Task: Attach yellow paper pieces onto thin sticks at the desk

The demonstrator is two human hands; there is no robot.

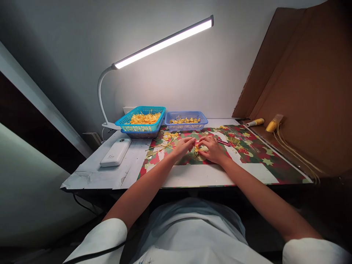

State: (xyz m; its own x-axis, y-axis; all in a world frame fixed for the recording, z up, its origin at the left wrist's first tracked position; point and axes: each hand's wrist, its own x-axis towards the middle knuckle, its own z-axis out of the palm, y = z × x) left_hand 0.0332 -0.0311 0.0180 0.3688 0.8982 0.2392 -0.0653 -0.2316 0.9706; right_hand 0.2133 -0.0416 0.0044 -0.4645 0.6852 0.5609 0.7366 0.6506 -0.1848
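Over the patterned sheet my left hand and my right hand work close together. A small gold ribbon bow shows between them, with a thin gold loop hanging from it. The right fingers are bent round its side and grip it. My left fingertips are pinched together just above the bow; what they hold is too small to make out. Left of my hands lie several thin gold ties and some yellow bows. A pink-handled tool lies beyond the right hand.
Behind stand a turquoise basket of yellow ribbon bows and a blue-purple basket of gold pieces. A white power bank lies left. A lit lamp hangs overhead. Cardboard borders the right, near a yellow spool.
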